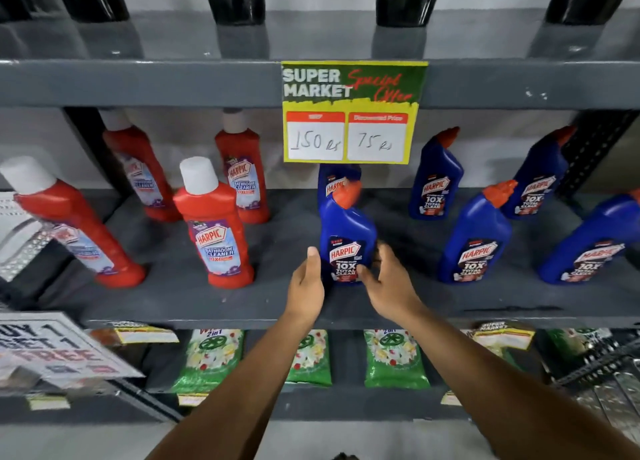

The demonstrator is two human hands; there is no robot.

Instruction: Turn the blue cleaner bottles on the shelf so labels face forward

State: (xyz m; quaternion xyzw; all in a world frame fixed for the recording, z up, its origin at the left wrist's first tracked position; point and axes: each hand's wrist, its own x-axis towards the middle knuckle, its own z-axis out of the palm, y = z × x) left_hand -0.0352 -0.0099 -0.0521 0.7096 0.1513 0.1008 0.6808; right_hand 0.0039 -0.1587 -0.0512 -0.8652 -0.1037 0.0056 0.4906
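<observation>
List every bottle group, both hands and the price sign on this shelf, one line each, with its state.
Front blue bottle: upright, label forward, between both hands.
Other blue bottles: upright, labels forward.
Red bottles: upright, labels forward, white caps on.
Left hand: open, at the bottle's left side.
Right hand: open, fingers around the bottle's right side.
Price sign: hanging from the upper shelf edge.

Open shelf (408, 297) between blue bottles (474, 238)

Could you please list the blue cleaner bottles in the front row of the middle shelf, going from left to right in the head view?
The blue bottle between the hands → the middle front blue bottle → the blue bottle at the right edge.
</observation>
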